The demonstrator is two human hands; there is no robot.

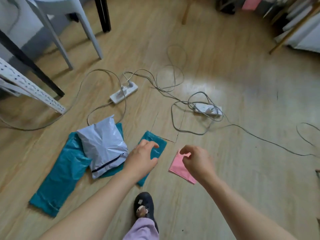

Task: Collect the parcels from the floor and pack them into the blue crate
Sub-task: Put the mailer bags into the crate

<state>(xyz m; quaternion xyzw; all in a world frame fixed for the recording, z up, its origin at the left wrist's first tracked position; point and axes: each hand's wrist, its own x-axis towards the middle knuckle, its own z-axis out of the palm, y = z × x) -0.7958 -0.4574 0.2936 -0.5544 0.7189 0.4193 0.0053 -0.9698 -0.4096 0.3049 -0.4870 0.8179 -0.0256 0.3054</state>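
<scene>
Pickup step: reaching with left hand (142, 159) over teal parcel (160, 144), right hand (197, 161) over pink parcel (178, 166), fingers apart, gripping nothing; probably needing edge pinches next.

Left hand (142, 159) spread, right hand (196, 161) loosely curled

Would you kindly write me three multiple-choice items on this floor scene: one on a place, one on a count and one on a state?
1. The white parcel lies: A) on teal parcels; B) under the chair; C) on the pink parcel.
2. Power strips in view: A) one; B) two; C) four.
3. The left hand is: A) clutching a cable; B) fisted; C) open above the small teal parcel.
Key: 1A, teal shows from under its edges; 2B, a second strip lies further right; 3C, its fingers are relaxed and hold nothing.
</scene>
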